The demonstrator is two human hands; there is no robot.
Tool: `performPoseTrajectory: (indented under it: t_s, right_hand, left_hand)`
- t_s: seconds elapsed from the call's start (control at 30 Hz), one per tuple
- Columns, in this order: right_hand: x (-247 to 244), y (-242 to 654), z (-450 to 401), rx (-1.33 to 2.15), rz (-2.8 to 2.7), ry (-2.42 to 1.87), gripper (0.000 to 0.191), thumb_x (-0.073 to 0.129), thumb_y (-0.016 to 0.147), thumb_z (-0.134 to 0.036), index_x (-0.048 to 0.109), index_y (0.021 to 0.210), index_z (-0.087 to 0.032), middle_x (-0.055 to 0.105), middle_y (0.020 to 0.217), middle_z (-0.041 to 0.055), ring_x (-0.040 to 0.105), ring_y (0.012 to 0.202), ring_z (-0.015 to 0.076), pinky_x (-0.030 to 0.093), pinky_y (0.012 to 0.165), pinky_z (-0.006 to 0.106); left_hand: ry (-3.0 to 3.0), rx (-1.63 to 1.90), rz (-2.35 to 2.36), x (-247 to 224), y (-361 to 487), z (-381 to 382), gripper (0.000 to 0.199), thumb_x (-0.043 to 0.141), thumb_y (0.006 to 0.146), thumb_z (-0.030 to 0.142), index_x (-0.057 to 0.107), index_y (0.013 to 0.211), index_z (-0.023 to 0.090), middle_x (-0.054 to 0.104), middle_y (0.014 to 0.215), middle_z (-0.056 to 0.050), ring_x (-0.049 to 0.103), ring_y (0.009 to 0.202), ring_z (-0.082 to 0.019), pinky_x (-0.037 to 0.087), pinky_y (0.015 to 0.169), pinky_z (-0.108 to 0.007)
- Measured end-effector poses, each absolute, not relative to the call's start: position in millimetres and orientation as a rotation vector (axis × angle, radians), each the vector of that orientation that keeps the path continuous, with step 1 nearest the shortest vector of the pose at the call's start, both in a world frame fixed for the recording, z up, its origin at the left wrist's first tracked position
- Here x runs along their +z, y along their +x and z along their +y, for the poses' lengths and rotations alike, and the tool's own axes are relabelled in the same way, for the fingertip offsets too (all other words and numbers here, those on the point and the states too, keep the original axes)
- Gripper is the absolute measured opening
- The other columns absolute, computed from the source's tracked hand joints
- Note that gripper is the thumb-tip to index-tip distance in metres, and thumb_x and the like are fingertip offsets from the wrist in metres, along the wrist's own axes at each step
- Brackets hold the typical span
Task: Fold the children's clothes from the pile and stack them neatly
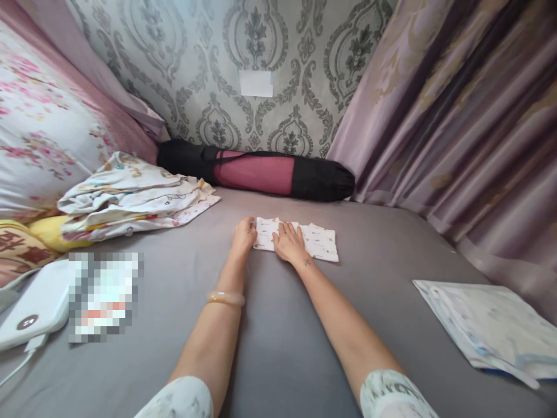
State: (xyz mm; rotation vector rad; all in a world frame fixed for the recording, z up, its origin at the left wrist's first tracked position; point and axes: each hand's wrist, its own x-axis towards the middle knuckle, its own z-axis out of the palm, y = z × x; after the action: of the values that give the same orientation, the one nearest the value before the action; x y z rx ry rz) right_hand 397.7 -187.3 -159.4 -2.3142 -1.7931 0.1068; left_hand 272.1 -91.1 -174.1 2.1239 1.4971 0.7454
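A small white cloth with a scattered print [321, 241], folded into a flat rectangle, lies on the grey bed sheet in front of me. Flat on its middle-left part rests my right hand [289, 241], palm down with the fingers spread. At the cloth's left end is my left hand [244, 234], its fingers curled in against the edge and seeming to pinch it. The fingertips of that hand are partly hidden. A pale bangle [226, 298] circles my left forearm.
A loose pile of printed cloths [130, 200] lies to the left, beside a yellow cushion [47, 232]. Nearer are a white power bank with a cable [41, 305] and a blurred item [107, 296]. Folded cloths [500, 325] lie right. A black and red long bag [256, 173] lines the wall.
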Motion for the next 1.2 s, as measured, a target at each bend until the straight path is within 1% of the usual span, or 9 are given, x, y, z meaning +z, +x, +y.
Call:
performPoseTrajectory:
  t_s: [0.13,0.33,0.57,0.67,0.77,0.93,1.0,1.13,1.2]
  right_hand:
    - [-159.7,390.3,-180.1,0.074,-1.816,-2.274,0.059,0.025,0.099,-0.036,0.030,0.149,-0.005,0.027,0.157,0.0130,0.019,0.145,0.0249,0.007,0.117,0.045]
    - [-165.3,384.5,-173.9,0.078,-1.842,-2.291,0.060,0.027,0.098,-0.035,0.032,0.148,-0.003,0.027,0.156,0.0147,0.022,0.144,0.0269,0.011,0.116,0.045]
    - [-163.9,374.5,-166.9,0.096,-1.857,-2.259,0.058,0.025,0.099,-0.035,0.033,0.148,-0.005,0.027,0.156,0.0135,0.017,0.145,0.0253,0.009,0.117,0.045]
    - [-162.4,370.9,-165.4,0.124,-1.857,-2.273,0.058,0.025,0.099,-0.035,0.034,0.147,-0.004,0.028,0.156,0.0144,0.019,0.145,0.0256,0.009,0.116,0.045]
    - [-159.6,367.1,-164.1,0.098,-1.856,-2.242,0.057,0.025,0.099,-0.034,0.035,0.147,-0.005,0.029,0.156,0.0145,0.020,0.145,0.0259,0.010,0.116,0.044]
    - [-157.3,359.0,-159.1,0.178,-1.933,-2.206,0.057,0.023,0.099,-0.033,0.030,0.149,-0.006,0.030,0.155,0.0136,0.023,0.144,0.0257,0.013,0.116,0.045]
    - [-155.7,356.4,-157.4,0.175,-1.932,-2.213,0.057,0.023,0.099,-0.033,0.030,0.149,-0.005,0.030,0.155,0.0142,0.023,0.144,0.0262,0.012,0.116,0.045]
    - [-153.0,350.8,-154.9,0.095,-1.975,-2.154,0.056,0.023,0.098,-0.028,0.030,0.149,-0.004,0.026,0.157,0.0137,0.017,0.146,0.0245,0.006,0.117,0.044]
    - [-154.3,347.9,-153.2,0.130,-2.034,-2.137,0.057,0.026,0.096,-0.026,0.029,0.149,-0.005,0.024,0.158,0.0135,0.016,0.146,0.0240,0.007,0.118,0.045]
  left_hand:
    - [2.098,0.769,1.492,-173.9,271.0,-91.2,0.038,0.040,0.090,0.010,0.063,0.120,0.010,0.065,0.124,-0.016,0.059,0.117,-0.022,0.042,0.102,-0.033]
    - [2.043,0.776,1.517,-174.9,269.4,-90.9,0.040,0.040,0.090,0.009,0.062,0.123,0.013,0.065,0.123,-0.015,0.059,0.117,-0.021,0.042,0.101,-0.032]
    - [2.027,0.775,1.531,-172.2,268.5,-91.1,0.043,0.037,0.088,0.008,0.062,0.122,0.013,0.066,0.123,-0.013,0.059,0.118,-0.021,0.042,0.102,-0.031]
    - [2.016,0.774,1.543,-170.3,268.6,-91.7,0.043,0.037,0.088,0.008,0.062,0.122,0.014,0.066,0.122,-0.013,0.059,0.118,-0.021,0.042,0.102,-0.031]
    - [2.000,0.780,1.535,-169.7,268.6,-91.9,0.044,0.036,0.087,0.008,0.062,0.122,0.011,0.066,0.122,-0.015,0.059,0.118,-0.021,0.042,0.101,-0.030]
    - [1.968,0.806,1.540,-170.2,267.7,-90.8,0.044,0.037,0.086,0.008,0.063,0.121,0.012,0.066,0.122,-0.014,0.059,0.118,-0.022,0.043,0.101,-0.031]
    - [1.943,0.817,1.539,-170.0,267.2,-90.3,0.045,0.038,0.085,0.008,0.063,0.121,0.013,0.066,0.121,-0.014,0.059,0.118,-0.022,0.044,0.101,-0.033]
    - [1.917,0.847,1.543,-169.2,266.4,-89.7,0.045,0.038,0.084,0.009,0.063,0.121,0.012,0.067,0.120,-0.015,0.060,0.116,-0.024,0.045,0.100,-0.034]
    - [1.899,0.870,1.561,-168.8,265.9,-89.3,0.046,0.038,0.082,0.008,0.064,0.120,0.013,0.067,0.119,-0.014,0.061,0.115,-0.024,0.045,0.100,-0.034]
